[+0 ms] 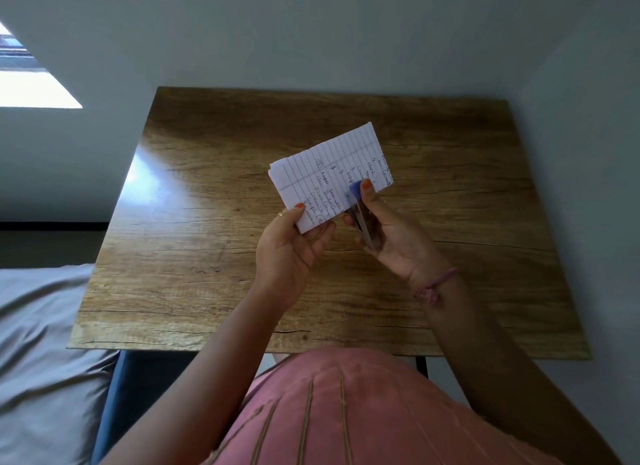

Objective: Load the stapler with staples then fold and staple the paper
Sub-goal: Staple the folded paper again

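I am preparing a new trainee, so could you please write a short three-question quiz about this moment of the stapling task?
1. True or false: the folded paper lies flat on the wooden table.
2. Which of the hands holds the stapler? A) left hand B) right hand C) neither
3. Fill in: the stapler's blue tip sits over the paper's ____ edge, the one nearest the right hand.

Key:
1. False; it is held up above the table by the left hand.
2. B.
3. Lower right; the right thumb presses on the blue tip there.
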Action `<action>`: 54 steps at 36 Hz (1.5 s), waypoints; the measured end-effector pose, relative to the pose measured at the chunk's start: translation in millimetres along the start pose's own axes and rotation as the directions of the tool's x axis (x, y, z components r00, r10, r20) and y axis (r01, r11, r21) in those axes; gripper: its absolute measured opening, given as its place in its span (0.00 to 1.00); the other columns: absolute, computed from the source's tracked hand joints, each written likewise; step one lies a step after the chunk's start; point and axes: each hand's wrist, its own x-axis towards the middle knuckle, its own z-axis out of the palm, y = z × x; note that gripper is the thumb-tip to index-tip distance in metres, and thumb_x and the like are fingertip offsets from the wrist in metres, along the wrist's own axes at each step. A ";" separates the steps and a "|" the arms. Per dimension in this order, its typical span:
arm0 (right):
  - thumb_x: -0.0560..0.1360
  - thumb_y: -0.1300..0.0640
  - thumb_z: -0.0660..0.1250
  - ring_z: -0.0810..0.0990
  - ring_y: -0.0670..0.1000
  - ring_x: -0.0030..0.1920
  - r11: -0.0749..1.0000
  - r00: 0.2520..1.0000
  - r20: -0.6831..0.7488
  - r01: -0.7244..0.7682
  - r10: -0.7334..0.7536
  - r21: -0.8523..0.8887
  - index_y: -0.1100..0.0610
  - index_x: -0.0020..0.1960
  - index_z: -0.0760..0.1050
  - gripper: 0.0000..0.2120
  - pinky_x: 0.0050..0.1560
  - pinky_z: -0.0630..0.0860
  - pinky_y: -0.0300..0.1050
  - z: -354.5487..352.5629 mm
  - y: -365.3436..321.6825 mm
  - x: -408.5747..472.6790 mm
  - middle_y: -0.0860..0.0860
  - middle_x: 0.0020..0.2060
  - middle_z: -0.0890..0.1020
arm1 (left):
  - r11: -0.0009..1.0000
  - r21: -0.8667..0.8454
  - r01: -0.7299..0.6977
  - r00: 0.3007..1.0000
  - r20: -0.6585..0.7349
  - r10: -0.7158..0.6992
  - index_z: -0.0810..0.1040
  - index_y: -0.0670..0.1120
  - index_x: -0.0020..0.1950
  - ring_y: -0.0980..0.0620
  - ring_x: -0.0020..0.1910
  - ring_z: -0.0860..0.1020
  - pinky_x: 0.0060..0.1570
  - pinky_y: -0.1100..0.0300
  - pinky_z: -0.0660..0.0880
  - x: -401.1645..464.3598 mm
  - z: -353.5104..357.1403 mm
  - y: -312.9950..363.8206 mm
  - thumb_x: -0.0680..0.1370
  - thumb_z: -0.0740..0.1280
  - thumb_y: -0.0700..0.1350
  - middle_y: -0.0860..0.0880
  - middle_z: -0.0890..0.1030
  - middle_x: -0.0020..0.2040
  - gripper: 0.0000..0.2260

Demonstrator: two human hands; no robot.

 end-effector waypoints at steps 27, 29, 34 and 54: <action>0.76 0.48 0.66 0.82 0.56 0.56 0.994 0.994 0.005 0.107 -0.107 -0.014 0.50 0.51 0.81 0.08 0.65 0.71 0.60 19.2 3.0 0.3 0.55 0.52 0.84 | 0.984 0.159 -0.077 0.989 -0.115 0.096 0.69 0.45 0.70 0.46 0.60 0.80 0.57 0.51 0.78 17.4 28.6 -28.0 0.81 0.63 0.46 0.42 0.81 0.61 0.18; 0.76 0.48 0.66 0.81 0.58 0.58 0.994 0.994 -0.006 0.108 -0.108 -0.020 0.50 0.50 0.81 0.08 0.66 0.70 0.62 18.9 2.2 -1.0 0.55 0.53 0.84 | 0.984 0.161 -0.081 0.990 -0.105 0.098 0.69 0.45 0.70 0.46 0.60 0.80 0.59 0.50 0.77 17.6 28.8 -28.3 0.81 0.62 0.47 0.42 0.81 0.61 0.18; 0.75 0.46 0.66 0.79 0.59 0.59 0.993 0.993 -0.020 0.112 -0.112 -0.034 0.50 0.51 0.81 0.10 0.66 0.68 0.62 17.2 1.7 -3.1 0.55 0.53 0.84 | 0.983 0.167 -0.075 0.989 -0.114 0.095 0.70 0.46 0.69 0.46 0.59 0.80 0.58 0.49 0.78 17.7 29.8 -29.2 0.81 0.62 0.47 0.42 0.81 0.60 0.17; 0.71 0.44 0.68 0.75 0.64 0.64 0.994 0.993 -0.026 0.113 -0.112 0.005 0.55 0.54 0.80 0.17 0.68 0.65 0.64 20.0 -1.0 -8.6 0.62 0.59 0.80 | 0.983 0.164 -0.082 0.992 -0.080 0.096 0.73 0.48 0.66 0.44 0.60 0.80 0.59 0.48 0.77 12.5 24.5 -26.9 0.81 0.62 0.48 0.42 0.82 0.59 0.14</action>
